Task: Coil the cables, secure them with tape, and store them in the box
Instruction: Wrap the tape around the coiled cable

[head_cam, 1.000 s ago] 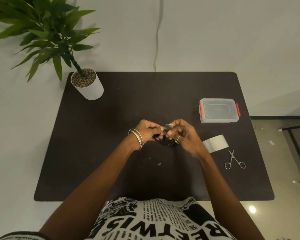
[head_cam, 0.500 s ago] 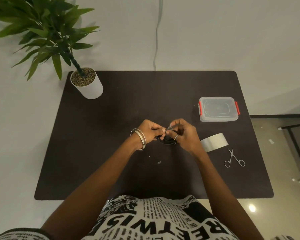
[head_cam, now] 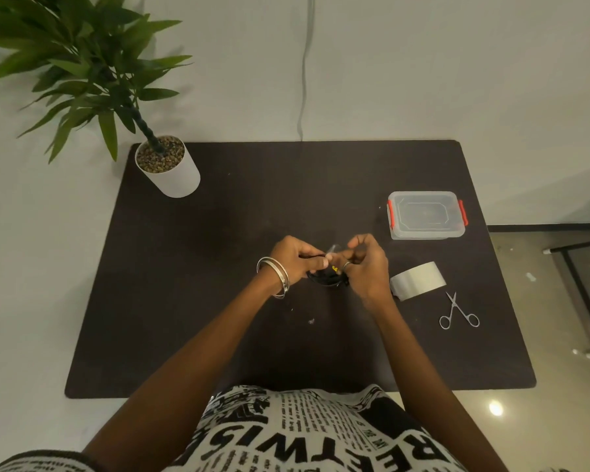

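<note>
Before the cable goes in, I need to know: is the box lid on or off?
On. The clear lid sits flat on the box, with red clips at both ends.

I see a dark table (head_cam: 191, 301). On it stand a white plant pot (head_cam: 174, 175) at far left, a closed clear box (head_cam: 426, 216), a tape roll (head_cam: 418, 280) and small scissors (head_cam: 457, 311) at right.

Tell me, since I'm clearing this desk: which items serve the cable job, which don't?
Job: coiled cable held by left hand and right hand; tape roll; scissors; lidded box.
Idle: potted plant.
</note>
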